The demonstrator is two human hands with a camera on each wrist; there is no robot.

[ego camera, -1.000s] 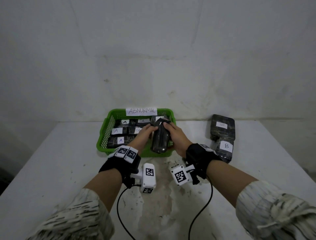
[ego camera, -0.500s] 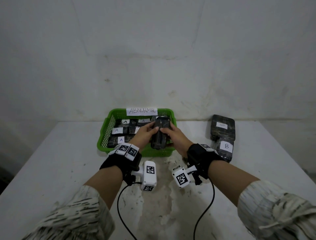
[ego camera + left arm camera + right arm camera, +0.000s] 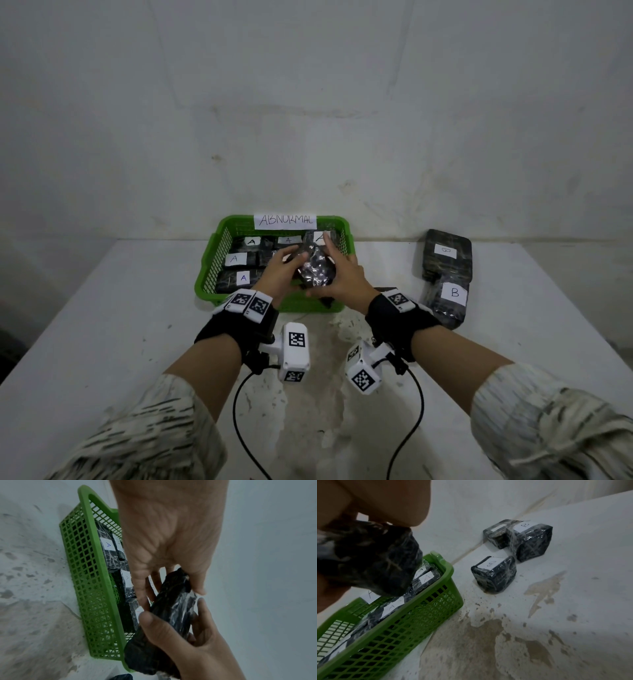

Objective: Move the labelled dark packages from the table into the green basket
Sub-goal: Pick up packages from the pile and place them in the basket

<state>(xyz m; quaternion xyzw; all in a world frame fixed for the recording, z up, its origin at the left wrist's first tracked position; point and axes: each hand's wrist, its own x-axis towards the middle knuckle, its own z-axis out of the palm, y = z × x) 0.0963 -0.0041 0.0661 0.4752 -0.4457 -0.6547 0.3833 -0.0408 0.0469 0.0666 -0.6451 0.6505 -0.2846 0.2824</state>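
Note:
A green basket (image 3: pixel 205 287) (image 3: pixel 96 601) (image 3: pixel 412 626) with an "ABNORMAL" label stands at the table's back and holds several dark wrapped packages marked A (image 3: pixel 236 278). Both hands hold one dark shiny package (image 3: pixel 314 265) (image 3: pixel 171 609) (image 3: pixel 373 561) just above the basket's right part. My left hand (image 3: pixel 279 270) (image 3: pixel 171 574) grips its left side, thumb and fingers round its end. My right hand (image 3: pixel 337 274) (image 3: pixel 193 632) grips its right side, with the forefinger stretched along the top.
Dark packages marked B (image 3: pixel 448 301) (image 3: pixel 494 573) lie on the white table (image 3: pixel 102 342) right of the basket, one leaning at the wall (image 3: pixel 447 255) (image 3: pixel 532 540). Cables from the wrist cameras trail near the front. The tabletop is stained in the middle.
The held package has gone from upright over the basket's front rim to tilted further in over the basket's right side. Both hands moved forward with it.

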